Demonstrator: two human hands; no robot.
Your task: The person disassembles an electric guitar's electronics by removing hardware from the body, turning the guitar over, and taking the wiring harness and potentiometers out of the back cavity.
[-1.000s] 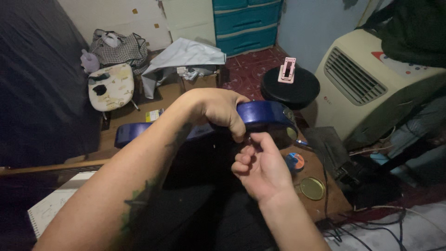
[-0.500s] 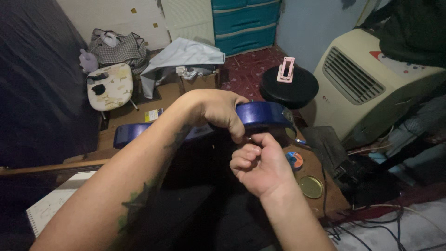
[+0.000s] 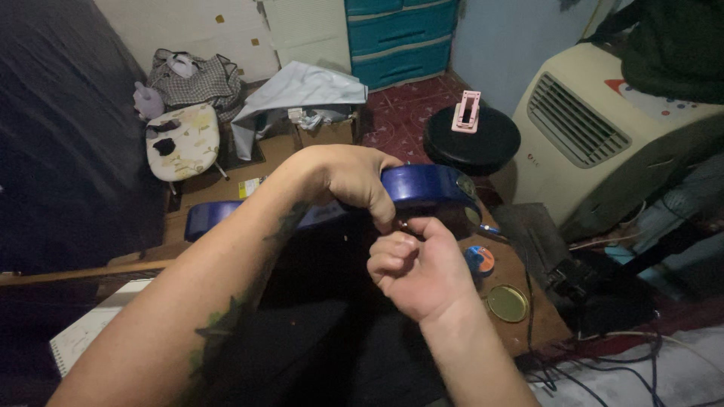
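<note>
The blue curved body (image 3: 422, 187) is gripped at centre frame by the left hand (image 3: 354, 179), fingers curled over its edge. The right hand (image 3: 415, 267), at six o'clock of it, is closed tight; whether anything is pinched cannot be told. A slip could be caused by that one-sided grip. At three o'clock, the round black stool (image 3: 471, 139) and beige appliance (image 3: 596, 136) crowd; cables (image 3: 596, 362) lie at five o'clock.

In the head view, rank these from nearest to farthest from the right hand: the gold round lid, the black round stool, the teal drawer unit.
Measured from the right hand:
1. Gold round lid, just to its right on the low wooden surface.
2. Black round stool, beyond and to the right, with a pink item on top.
3. Teal drawer unit, farthest, against the back wall.
</note>
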